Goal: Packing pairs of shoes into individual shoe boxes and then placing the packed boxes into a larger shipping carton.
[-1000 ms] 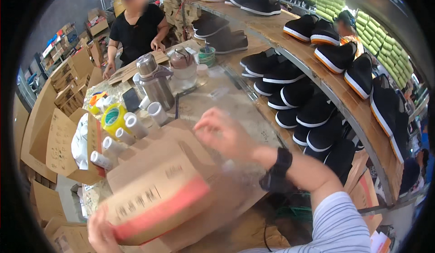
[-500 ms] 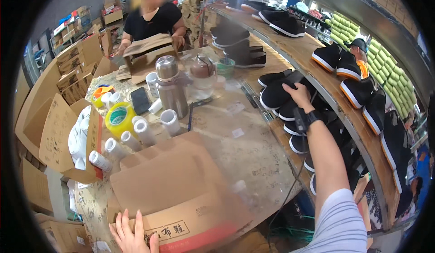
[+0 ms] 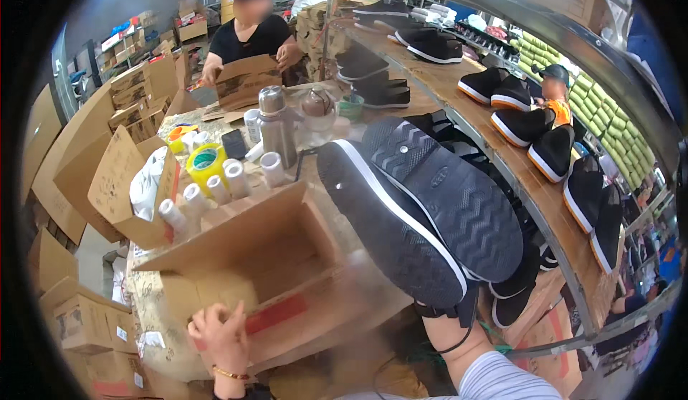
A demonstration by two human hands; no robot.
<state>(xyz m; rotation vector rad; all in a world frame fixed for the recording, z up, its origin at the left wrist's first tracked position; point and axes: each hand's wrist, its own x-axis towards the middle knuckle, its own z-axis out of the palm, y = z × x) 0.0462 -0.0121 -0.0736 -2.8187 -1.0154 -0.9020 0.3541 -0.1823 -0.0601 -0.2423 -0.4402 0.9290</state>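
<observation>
A pair of black cloth shoes (image 3: 423,210) with white edging is held up over the right side of the table, ridged dark soles facing me. My right forearm (image 3: 459,346) rises behind them; the hand itself is hidden by the shoes it holds. An open brown cardboard shoebox (image 3: 251,253) with a red stripe stands on the table to their left. Bent fingers of my left hand (image 3: 218,335) grip the box's near wall at its left end.
Beyond the box stand several white rolls (image 3: 235,178), yellow tape (image 3: 206,160), a phone (image 3: 233,145) and a steel flask (image 3: 278,131). On the right a wooden shelf (image 3: 459,88) bears more black shoes. Across the table a person holds another box (image 3: 249,83). Cartons (image 3: 93,328) crowd the left.
My right hand has lifted the pair of shoes off the pile and brought it nearer. The box in front of me now stands open, tilted up by my left hand. The person opposite has raised their box.
</observation>
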